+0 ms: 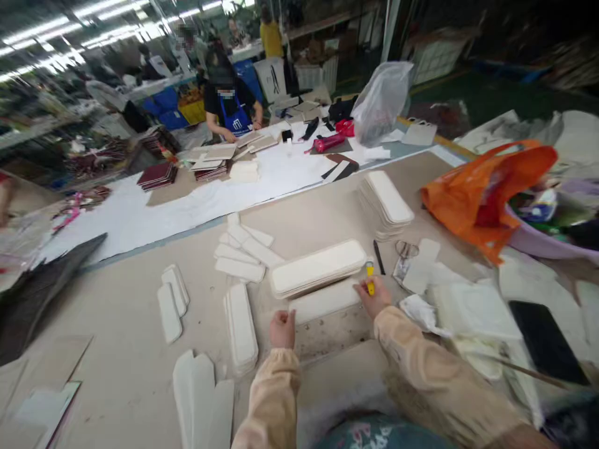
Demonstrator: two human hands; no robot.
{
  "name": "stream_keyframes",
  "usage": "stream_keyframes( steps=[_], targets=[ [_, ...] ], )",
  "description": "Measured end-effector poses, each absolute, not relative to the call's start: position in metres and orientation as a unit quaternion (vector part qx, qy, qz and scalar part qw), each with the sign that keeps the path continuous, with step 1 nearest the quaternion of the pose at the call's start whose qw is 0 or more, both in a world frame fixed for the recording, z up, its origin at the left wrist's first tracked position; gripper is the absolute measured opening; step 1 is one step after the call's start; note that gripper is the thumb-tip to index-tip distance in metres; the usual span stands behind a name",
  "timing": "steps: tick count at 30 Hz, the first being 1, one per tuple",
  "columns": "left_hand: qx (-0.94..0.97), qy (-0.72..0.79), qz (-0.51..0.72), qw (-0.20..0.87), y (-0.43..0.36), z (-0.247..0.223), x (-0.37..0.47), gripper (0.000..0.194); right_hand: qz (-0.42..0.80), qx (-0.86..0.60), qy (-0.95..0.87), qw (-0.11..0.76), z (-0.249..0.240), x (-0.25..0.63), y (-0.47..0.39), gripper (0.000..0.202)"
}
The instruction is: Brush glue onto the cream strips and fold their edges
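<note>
A long white strip (325, 302) with rounded ends lies flat near the table's front edge. My left hand (282, 328) is closed in a pinch at its left end. At the strip's other end, my right hand (375, 298) has its fingertips pressed together on it. A small yellow tool (370, 269) shows at the right hand's fingers; its kind and whether it is gripped I cannot make out. Just behind the strip stands a stack of long white rounded pieces (318, 267). A shorter stack (241, 327) is left of my left hand.
Fanned white pieces (241, 249) and another stack (388, 196) lie farther back. A black pen (379, 257), scissors (406, 249), a phone (545, 340) and an orange bag (486, 187) are to the right. Across the table a co-worker in a blue apron (236, 118) handles flat pieces.
</note>
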State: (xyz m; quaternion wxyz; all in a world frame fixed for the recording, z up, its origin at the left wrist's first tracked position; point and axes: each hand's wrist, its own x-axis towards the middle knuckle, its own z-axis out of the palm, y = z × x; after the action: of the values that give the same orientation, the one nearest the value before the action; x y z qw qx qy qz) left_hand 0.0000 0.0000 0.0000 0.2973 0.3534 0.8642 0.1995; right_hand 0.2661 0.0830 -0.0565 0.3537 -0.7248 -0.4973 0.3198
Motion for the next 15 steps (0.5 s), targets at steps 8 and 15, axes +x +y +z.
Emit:
stream_keyframes(
  steps=[8, 15],
  targets=[
    [0.340, 0.873, 0.195, 0.290, 0.0009, -0.0062, 0.0013, 0.025, 0.309, -0.731, -0.507, 0.337, -0.0552, 0.2675, 0.0800, 0.038],
    [0.341, 0.872, 0.211, 0.281, 0.0010, -0.0067, 0.0047, 0.026, 0.313, -0.733, -0.505, 0.330, -0.0491, 0.2678, 0.0812, 0.038]
  ],
)
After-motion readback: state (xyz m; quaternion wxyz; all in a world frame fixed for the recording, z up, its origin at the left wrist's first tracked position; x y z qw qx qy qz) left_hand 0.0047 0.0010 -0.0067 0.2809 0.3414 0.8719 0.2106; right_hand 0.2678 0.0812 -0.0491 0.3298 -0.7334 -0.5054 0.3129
